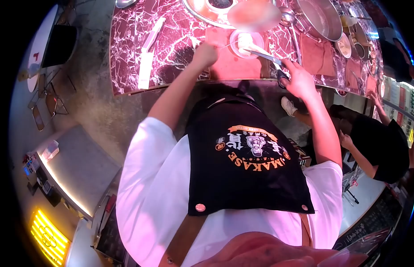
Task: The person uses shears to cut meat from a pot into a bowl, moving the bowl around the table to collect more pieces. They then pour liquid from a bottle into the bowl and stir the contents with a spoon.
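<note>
A dark red marble table [171, 40] spans the far side, with a long white packet [147, 66] lying at its left and a wide metal pan [320, 18] at its far right. At the right, a person in a black top [380, 147] bends over. A yellow lit sign [47, 236] glows near left, beside a grey counter [78, 169].

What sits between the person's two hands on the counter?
Head view: a small pink bowl of white food lies between the left hand and the right hand, which holds scissors pointing at it.
</note>
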Motion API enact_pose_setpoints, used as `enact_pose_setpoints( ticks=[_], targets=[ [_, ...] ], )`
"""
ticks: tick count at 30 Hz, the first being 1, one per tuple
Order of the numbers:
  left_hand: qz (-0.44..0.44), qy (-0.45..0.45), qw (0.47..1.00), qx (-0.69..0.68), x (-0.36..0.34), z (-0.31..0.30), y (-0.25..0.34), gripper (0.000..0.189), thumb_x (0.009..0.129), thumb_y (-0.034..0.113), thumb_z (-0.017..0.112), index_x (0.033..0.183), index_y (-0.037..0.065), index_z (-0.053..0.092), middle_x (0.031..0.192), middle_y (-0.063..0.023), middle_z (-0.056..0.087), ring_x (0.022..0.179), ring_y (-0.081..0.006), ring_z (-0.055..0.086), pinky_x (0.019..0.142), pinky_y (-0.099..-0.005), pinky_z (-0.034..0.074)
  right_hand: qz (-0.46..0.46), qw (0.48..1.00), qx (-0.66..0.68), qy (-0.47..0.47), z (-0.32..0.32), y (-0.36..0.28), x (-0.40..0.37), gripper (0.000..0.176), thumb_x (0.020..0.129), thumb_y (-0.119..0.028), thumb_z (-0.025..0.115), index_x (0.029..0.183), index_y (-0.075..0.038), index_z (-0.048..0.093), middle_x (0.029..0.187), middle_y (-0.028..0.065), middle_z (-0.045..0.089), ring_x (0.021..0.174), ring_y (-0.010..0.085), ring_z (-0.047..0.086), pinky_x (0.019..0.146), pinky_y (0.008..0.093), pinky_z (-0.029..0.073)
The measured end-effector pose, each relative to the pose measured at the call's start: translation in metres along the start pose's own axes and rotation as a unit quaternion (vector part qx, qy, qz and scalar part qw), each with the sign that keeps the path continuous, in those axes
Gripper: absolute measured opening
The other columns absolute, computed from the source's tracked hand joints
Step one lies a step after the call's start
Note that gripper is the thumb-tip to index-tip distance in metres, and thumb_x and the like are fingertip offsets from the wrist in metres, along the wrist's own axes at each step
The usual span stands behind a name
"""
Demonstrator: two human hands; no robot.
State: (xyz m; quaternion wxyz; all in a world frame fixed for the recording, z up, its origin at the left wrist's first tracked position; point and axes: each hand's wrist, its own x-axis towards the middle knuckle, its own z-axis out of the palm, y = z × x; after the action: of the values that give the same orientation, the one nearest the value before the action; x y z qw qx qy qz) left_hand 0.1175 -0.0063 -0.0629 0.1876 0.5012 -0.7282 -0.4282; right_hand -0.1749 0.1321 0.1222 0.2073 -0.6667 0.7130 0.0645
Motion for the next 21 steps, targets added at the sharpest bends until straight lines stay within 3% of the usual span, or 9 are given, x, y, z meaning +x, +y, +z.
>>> enact_pose_setpoints(
  ticks=[4,5,6,7,9,10,15,16,21],
  targets=[
    [-0.01,0.043,0.994,-0.099,-0.04,0.031,0.017,0.026,0.091,0.019,0.055,0.109,0.008,0.071,0.084,-0.0178,0.068,0.074,-0.0326,0.066,0.067,-0.042,0.05,0.066,0.996,0.052,-0.041,-0.005,0.005,-0.005,0.063,0.077,-0.027,0.075,0.133,-0.011,0.05,0.125,0.0168,0.062,0.112,0.0344,0.062,0.093,0.0421,0.05],
    [-0.004,0.05,0.992,-0.114,-0.047,0.04,0.02,0.024,0.093,0.016,0.056,0.109,0.006,0.07,0.08,-0.0152,0.068,0.069,-0.0269,0.064,0.064,-0.0379,0.049,0.079,0.992,0.078,-0.06,0.0,0.005,0.0,0.065,0.077,-0.029,0.075,0.134,-0.01,0.05,0.125,0.017,0.062,0.113,0.0339,0.062,0.094,0.0417,0.05],
    [0.003,0.058,0.99,-0.129,-0.049,0.049,0.021,0.022,0.095,0.014,0.056,0.109,0.004,0.07,0.076,-0.0125,0.067,0.065,-0.0212,0.062,0.061,-0.0338,0.047,0.079,0.993,0.073,-0.05,0.011,0.003,0.008,0.074,0.074,-0.043,0.076,0.135,-0.012,0.048,0.124,0.0188,0.062,0.113,0.0352,0.062,0.095,0.0442,0.049],
    [0.004,0.059,0.989,-0.134,-0.05,0.06,0.016,0.022,0.095,0.014,0.056,0.109,0.004,0.07,0.076,-0.0125,0.067,0.065,-0.0212,0.062,0.061,-0.0338,0.047,0.073,0.996,0.051,-0.03,0.02,0.0,0.013,0.073,0.075,-0.041,0.076,0.136,-0.011,0.048,0.125,0.0208,0.061,0.115,0.0363,0.061,0.096,0.0446,0.049],
    [0.04,0.064,0.955,-0.285,-0.054,0.076,0.012,0.019,0.096,0.006,0.057,0.11,0.0,0.068,0.074,-0.0047,0.064,0.062,-0.01,0.053,0.059,-0.0261,0.044,0.078,0.996,0.027,-0.031,0.029,-0.007,0.02,0.067,0.079,-0.036,0.074,0.136,-0.011,0.048,0.124,0.0209,0.062,0.115,0.0365,0.061,0.096,0.0451,0.049],
    [0.038,0.052,0.954,-0.292,-0.054,0.081,0.008,0.022,0.099,0.004,0.052,0.115,-0.003,0.065,0.086,0.0015,0.064,0.07,-0.0052,0.052,0.063,-0.0202,0.042,0.072,0.995,0.037,-0.051,0.033,-0.002,0.022,0.062,0.081,-0.028,0.072,0.136,-0.013,0.049,0.123,0.0198,0.062,0.113,0.0368,0.061,0.094,0.046,0.05],
    [-0.073,0.01,0.908,-0.412,-0.047,0.068,-0.007,0.024,0.097,0.004,0.054,0.118,-0.001,0.065,0.086,0.0021,0.062,0.068,-0.0041,0.048,0.061,-0.0189,0.04,-0.003,1.0,0.028,0.003,0.032,0.02,-0.013,0.061,0.077,-0.022,0.072,0.134,-0.016,0.05,0.118,0.0181,0.064,0.109,0.0365,0.063,0.091,0.047,0.051],
    [-0.11,-0.013,0.877,-0.468,-0.046,0.061,-0.004,0.025,0.096,0.003,0.055,0.119,0.0,0.065,0.086,0.0025,0.061,0.068,-0.0039,0.047,0.06,-0.0185,0.039,0.02,1.0,0.002,-0.004,0.018,0.013,-0.02,0.062,0.076,-0.024,0.072,0.133,-0.016,0.05,0.117,0.0177,0.063,0.109,0.0362,0.063,0.091,0.047,0.051],
    [-0.14,-0.042,0.858,-0.492,-0.046,0.05,-0.003,0.022,0.095,0.005,0.058,0.114,0.001,0.068,0.086,0.0022,0.062,0.073,-0.0064,0.052,0.068,-0.0201,0.043,0.06,0.998,-0.003,0.006,0.019,-0.014,0.006,0.063,0.076,-0.029,0.073,0.132,-0.015,0.05,0.122,0.0178,0.062,0.112,0.036,0.061,0.095,0.0454,0.049]
  ],
)
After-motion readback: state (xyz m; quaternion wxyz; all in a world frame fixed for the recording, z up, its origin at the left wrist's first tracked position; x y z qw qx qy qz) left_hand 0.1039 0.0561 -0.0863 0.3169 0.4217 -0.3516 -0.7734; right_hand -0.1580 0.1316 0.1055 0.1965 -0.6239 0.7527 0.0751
